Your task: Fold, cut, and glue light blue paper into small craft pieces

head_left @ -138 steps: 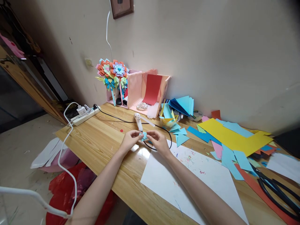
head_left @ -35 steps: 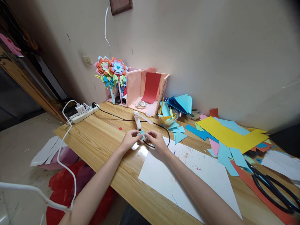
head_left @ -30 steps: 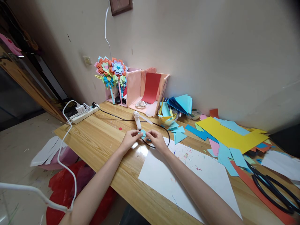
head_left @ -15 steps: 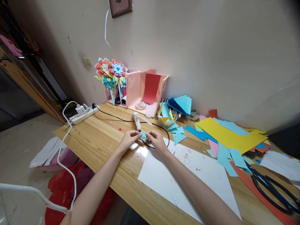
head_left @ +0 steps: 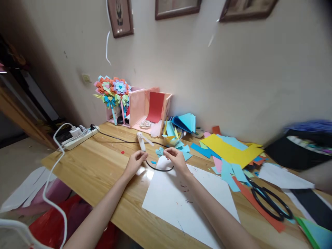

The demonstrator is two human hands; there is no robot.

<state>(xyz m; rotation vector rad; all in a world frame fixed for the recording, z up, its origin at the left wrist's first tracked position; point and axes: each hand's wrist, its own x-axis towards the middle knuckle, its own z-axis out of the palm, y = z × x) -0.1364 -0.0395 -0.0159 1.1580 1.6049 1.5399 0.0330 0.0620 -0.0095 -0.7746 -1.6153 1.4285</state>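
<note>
My right hand [head_left: 176,159] pinches a small light blue folded paper piece [head_left: 159,151] by its right side, above the top edge of the white sheet. To the left, my left hand [head_left: 135,163] is apart from that piece, its thumb and fingertips drawn together. Whether anything is between them I cannot make out. Just behind the left fingertips stands a white glue gun [head_left: 141,141], with its lower end close to them. A small blue paper scrap [head_left: 153,162] lies between the hands. The black cord [head_left: 159,169] curves below them.
White paper sheet [head_left: 166,197] under my right forearm. Pink box [head_left: 137,107] and paper flowers [head_left: 120,86] at the back. Bowl of folded papers [head_left: 172,138], yellow paper [head_left: 228,148], black scissors [head_left: 269,200] to the right. Power strip [head_left: 80,138] and white cable at left.
My hands have moved apart; the light blue paper piece stays with my right hand, and my left has come away from it. The view has turned right and up.
</note>
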